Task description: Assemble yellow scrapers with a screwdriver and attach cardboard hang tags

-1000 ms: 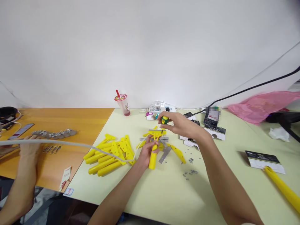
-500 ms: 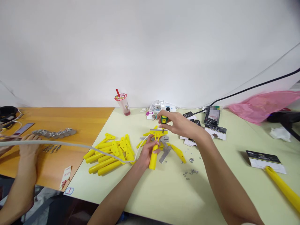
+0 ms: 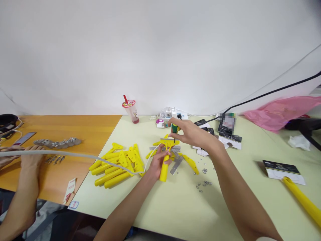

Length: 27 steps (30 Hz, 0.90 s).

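My left hand [image 3: 157, 163] is closed around the handle of a yellow scraper [image 3: 164, 169], whose wide head points away from me. A metal blade [image 3: 168, 139] lies along that head. Above its right end, my right hand [image 3: 184, 129] grips a green and yellow screwdriver [image 3: 175, 128], its shaft pointing down at the head. Whether the tip sits in a screw is too small to tell. Under and beside the scraper lie loose metal blades [image 3: 176, 165] and yellow clamp pieces [image 3: 190, 164]. Small screws and nuts [image 3: 207, 183] are scattered to the right.
Yellow scraper handles [image 3: 112, 170] are piled on the left. A drink cup [image 3: 131, 112] and a power strip [image 3: 173, 114] stand by the wall. A white cable [image 3: 82, 156] crosses the left side. Black-and-white cards [image 3: 283, 172] lie right. Another person's hand [image 3: 31, 155] works at the orange table.
The screwdriver handle has turned a little in my right hand, showing more green now. My left hand and the scraper stay in place.
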Available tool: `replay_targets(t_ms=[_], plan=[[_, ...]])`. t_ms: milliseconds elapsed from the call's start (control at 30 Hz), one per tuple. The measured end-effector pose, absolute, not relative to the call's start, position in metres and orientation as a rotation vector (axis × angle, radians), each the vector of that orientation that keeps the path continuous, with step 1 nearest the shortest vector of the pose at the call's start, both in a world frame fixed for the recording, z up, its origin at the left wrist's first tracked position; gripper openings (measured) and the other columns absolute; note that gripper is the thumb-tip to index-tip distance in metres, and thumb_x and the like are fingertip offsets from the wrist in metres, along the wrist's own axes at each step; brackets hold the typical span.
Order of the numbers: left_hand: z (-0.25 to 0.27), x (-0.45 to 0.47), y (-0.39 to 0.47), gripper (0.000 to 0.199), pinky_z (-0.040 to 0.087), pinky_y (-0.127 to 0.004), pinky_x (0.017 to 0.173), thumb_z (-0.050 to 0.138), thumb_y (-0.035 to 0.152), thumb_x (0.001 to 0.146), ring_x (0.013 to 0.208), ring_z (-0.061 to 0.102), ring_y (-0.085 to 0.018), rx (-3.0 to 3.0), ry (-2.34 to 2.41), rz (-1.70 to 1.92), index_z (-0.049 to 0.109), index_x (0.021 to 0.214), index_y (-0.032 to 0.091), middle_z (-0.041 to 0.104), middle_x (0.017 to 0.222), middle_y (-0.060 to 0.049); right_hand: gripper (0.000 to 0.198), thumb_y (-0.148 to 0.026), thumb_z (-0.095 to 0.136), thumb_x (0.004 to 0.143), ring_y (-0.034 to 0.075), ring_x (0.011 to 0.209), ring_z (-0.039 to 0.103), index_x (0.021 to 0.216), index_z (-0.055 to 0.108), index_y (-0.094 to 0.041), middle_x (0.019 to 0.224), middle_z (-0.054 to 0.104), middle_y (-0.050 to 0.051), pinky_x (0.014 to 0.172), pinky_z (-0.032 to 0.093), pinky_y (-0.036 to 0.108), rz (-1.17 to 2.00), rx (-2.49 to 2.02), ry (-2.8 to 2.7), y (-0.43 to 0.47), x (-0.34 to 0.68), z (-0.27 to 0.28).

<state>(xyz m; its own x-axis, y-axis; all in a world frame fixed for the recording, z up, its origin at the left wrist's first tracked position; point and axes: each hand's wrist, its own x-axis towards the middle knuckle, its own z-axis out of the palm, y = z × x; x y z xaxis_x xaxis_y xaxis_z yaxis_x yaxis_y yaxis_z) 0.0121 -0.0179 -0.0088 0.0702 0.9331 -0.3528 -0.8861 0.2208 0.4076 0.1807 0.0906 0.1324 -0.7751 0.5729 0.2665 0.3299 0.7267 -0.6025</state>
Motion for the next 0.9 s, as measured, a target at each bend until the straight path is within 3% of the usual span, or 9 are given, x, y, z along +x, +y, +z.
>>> replay_targets(t_ms=[100,200,367,467,633,833,900], plan=[[-0.01,0.012,-0.018,0.062,0.031,-0.01,0.045,0.087,0.0,0.068,0.073,0.065,-0.008,0.08,0.601,1.381,0.056,0.115,0.027,0.069,0.111,-0.004,0.027,-0.025,0.062,0.097,0.026,0.102,0.066,0.123,0.057,-0.029,0.121,0.072,0.006,0.088,0.048,0.038,0.725,-0.652,-2.538,0.09,0.182,0.132],[-0.012,0.011,-0.018,0.063,0.032,-0.01,0.045,0.087,-0.001,0.069,0.074,0.065,-0.008,0.099,0.59,1.382,0.056,0.116,0.027,0.068,0.111,-0.003,0.028,-0.018,0.059,0.095,0.025,0.101,0.067,0.121,0.056,-0.029,0.12,0.072,0.006,0.084,0.048,0.036,0.824,-0.665,-2.558,0.088,0.184,0.133],[-0.013,0.01,-0.018,0.063,0.031,-0.01,0.045,0.087,0.002,0.07,0.075,0.065,-0.008,0.111,0.602,1.368,0.056,0.118,0.028,0.068,0.113,-0.003,0.029,-0.03,0.068,0.099,0.026,0.093,0.068,0.125,0.058,-0.031,0.11,0.075,0.004,0.081,0.047,0.035,0.695,-0.756,-2.527,0.09,0.183,0.135],[-0.012,0.01,-0.018,0.061,0.031,-0.011,0.045,0.086,0.002,0.071,0.075,0.065,-0.008,0.103,0.614,1.367,0.056,0.116,0.028,0.068,0.117,-0.004,0.034,-0.036,0.071,0.098,0.027,0.093,0.067,0.129,0.058,-0.031,0.114,0.074,0.006,0.081,0.046,0.036,0.571,-0.799,-2.524,0.092,0.184,0.132],[-0.012,0.009,-0.017,0.061,0.032,-0.011,0.046,0.084,-0.001,0.07,0.074,0.065,-0.008,0.083,0.615,1.383,0.055,0.115,0.027,0.068,0.113,-0.004,0.03,-0.019,0.061,0.096,0.027,0.111,0.065,0.124,0.056,-0.029,0.126,0.069,0.007,0.091,0.047,0.037,0.666,-0.653,-2.555,0.093,0.189,0.128],[-0.012,0.01,-0.017,0.062,0.031,-0.01,0.045,0.083,-0.002,0.07,0.074,0.066,-0.008,0.086,0.597,1.384,0.053,0.116,0.027,0.066,0.111,-0.004,0.0,-0.027,0.062,0.1,0.023,0.087,0.064,0.1,0.062,-0.027,0.101,0.073,0.004,0.078,0.042,0.035,0.655,-0.729,-2.564,0.087,0.183,0.137],[-0.012,0.01,-0.017,0.061,0.032,-0.01,0.045,0.083,-0.002,0.071,0.074,0.066,-0.008,0.093,0.593,1.38,0.054,0.116,0.027,0.066,0.114,-0.004,0.009,-0.033,0.062,0.102,0.023,0.081,0.061,0.096,0.061,-0.026,0.095,0.071,0.004,0.076,0.04,0.035,0.572,-0.79,-2.568,0.087,0.182,0.138]])
